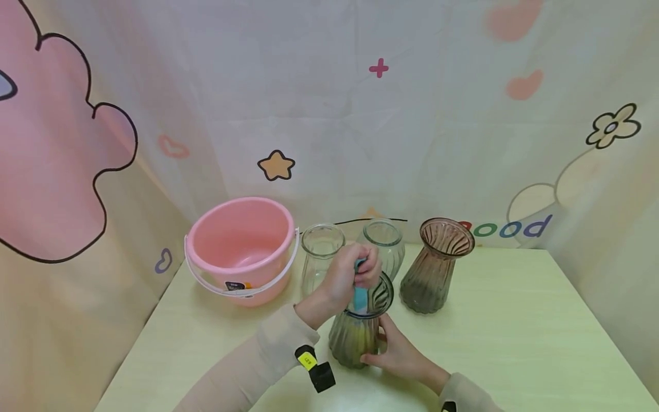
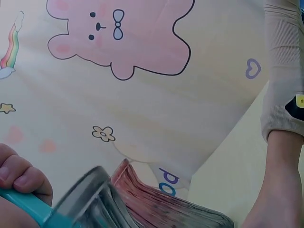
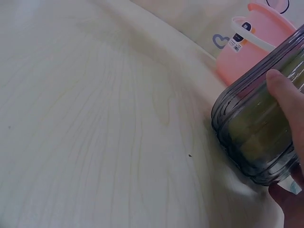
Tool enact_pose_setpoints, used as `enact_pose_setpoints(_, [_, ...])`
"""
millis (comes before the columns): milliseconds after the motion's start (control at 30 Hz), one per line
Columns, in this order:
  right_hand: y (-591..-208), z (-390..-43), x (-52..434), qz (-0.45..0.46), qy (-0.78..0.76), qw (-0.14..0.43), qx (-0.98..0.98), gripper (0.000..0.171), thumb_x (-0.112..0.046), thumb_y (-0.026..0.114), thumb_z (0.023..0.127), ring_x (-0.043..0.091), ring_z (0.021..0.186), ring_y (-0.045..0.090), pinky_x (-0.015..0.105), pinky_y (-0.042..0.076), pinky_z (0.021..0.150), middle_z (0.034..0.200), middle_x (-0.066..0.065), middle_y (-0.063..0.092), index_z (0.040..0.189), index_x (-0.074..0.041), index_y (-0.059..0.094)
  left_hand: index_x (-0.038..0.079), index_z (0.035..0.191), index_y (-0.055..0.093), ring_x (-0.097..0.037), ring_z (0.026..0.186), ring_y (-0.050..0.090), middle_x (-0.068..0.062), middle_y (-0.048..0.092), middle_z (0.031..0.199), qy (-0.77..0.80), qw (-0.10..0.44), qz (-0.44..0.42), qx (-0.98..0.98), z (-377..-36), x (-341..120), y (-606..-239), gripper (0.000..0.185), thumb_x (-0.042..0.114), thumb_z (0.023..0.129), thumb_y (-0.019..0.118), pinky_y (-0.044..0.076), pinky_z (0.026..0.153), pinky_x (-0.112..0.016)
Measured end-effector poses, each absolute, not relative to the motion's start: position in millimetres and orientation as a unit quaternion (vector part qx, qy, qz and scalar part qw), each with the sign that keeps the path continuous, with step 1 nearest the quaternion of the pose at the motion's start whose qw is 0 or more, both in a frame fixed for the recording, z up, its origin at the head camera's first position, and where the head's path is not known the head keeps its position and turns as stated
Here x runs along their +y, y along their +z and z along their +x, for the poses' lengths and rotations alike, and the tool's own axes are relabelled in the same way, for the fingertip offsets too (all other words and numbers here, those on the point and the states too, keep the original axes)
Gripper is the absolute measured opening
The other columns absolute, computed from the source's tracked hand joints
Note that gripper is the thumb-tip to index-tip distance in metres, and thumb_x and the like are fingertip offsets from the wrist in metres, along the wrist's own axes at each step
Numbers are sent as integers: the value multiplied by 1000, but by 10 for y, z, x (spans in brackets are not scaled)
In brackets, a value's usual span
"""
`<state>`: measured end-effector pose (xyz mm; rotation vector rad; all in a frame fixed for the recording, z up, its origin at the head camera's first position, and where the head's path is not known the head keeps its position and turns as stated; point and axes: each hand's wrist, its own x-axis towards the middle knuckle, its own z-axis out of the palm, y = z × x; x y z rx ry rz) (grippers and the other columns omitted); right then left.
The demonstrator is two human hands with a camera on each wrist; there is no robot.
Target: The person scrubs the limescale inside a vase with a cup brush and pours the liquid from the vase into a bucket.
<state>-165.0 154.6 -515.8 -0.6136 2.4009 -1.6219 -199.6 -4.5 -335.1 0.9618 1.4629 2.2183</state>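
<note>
Vase (image 1: 355, 337) mid-table, gripped by both hands.

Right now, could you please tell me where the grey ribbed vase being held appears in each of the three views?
Head: grey ribbed vase low centre, tilted, right hand at its base.
Left wrist: only its rim shows, bottom left.
Right wrist: its base at right edge, on the table.
Shared landmark: the pink bucket, seen in head and right wrist views.
</note>
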Motion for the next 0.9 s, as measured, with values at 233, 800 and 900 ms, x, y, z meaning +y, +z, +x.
enact_pose_setpoints(233, [-4992,-1590,1482,-205,-539,81,813,90,-8,77,71,23,125,35,49,41,96,138,8,32,141,-12,21,13,54,21,-12,40,14,4,19,45,783,148,350,493,-1946,-114,-3038,32,10,86,20,10,44,-30])
enact_pose_setpoints(800, [-5199,-1697,1514,-169,-546,112,813,105,-24,80,68,29,130,33,51,35,100,142,9,33,144,-23,8,14,53,21,-12,40,13,3,18,44,798,139,356,466,-1905,-254,-2299,31,7,82,20,9,44,-27])
enact_pose_setpoints(900, [-5211,-1705,1519,-166,-548,115,812,105,-24,80,69,29,131,33,51,35,100,142,8,32,144,-25,7,14,53,21,-12,40,13,4,18,44,799,141,354,465,-1891,-289,-2143,31,6,83,19,9,45,-27])
